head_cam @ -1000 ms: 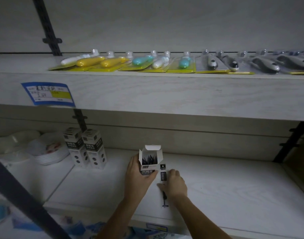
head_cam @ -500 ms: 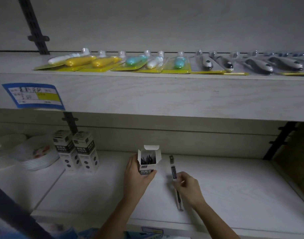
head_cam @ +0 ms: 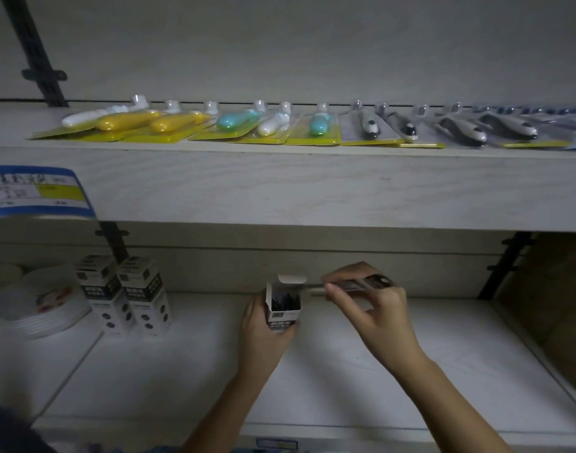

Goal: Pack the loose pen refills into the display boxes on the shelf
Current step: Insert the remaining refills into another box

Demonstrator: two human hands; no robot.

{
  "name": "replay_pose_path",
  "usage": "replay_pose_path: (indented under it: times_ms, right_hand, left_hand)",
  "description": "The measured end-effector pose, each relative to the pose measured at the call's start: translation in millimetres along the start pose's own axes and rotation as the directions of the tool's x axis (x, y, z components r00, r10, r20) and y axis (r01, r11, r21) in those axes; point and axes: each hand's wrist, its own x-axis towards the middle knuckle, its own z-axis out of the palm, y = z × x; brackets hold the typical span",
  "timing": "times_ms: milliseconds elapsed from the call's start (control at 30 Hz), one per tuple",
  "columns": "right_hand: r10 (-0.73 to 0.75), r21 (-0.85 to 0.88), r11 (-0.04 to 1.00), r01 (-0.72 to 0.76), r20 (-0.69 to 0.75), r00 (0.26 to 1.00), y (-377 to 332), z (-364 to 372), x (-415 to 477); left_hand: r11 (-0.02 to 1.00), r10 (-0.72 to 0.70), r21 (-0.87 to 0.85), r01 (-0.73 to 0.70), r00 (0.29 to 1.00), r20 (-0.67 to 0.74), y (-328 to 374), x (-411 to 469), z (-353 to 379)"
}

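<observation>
A blue-edged label (head_cam: pixel 35 189) was stuck to the front edge of the upper shelf (head_cam: pixel 280 188) at far left. Along the top of that shelf lay a row of blister packs (head_cam: pixel 247 125). Those on the left had yellow backs and held white, yellow and teal items, and those toward the right held grey ones.

Below, on the lower shelf (head_cam: pixel 443 371), a stack of white plates (head_cam: pixel 44 308) sat at far left. Just beside it two closed boxes (head_cam: pixel 142 289) stood upright, side by side.

Near the middle, the left hand (head_cam: pixel 263 335) gripped an open box (head_cam: pixel 284 318) from its left side, fingers (head_cam: pixel 251 310) curled round it. The box was upright with its top flap raised, and dark refills (head_cam: pixel 285 300) showed inside.

To the right, the right hand (head_cam: pixel 374 308) hovered above the lower shelf, pinching a single refill (head_cam: pixel 358 284) between thumb and fingertips. The refill lay roughly level, its left tip just beside the box's open mouth. Whether it touched the flap could not be told.
</observation>
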Motion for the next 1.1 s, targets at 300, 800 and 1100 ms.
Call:
replay_pose_path:
  times_ms: [300, 800, 1100]
  right_hand:
    - [0.027, -0.202, 0.979, 0.003, 0.148, 0.989, 9.3, 19.9, 16.7]
    - [0.189, -0.165, 0.970, -0.182, 0.033, 0.981, 4.3, 22.4, 21.0]
    - [0.599, 0.161, 0.777, -0.608, 0.108, 0.794, 34.2, 33.7, -7.0]
  left_hand:
    - [0.998, 0.013, -0.061, -0.011, 1.000, 0.022, 18.8, -5.9, 2.1]
    - [0.997, -0.055, -0.052, 0.057, 0.998, 0.042, 23.4, -12.7, 5.1]
    - [0.989, -0.135, -0.050, 0.140, 0.987, 0.087, 16.2, -16.9, -2.3]
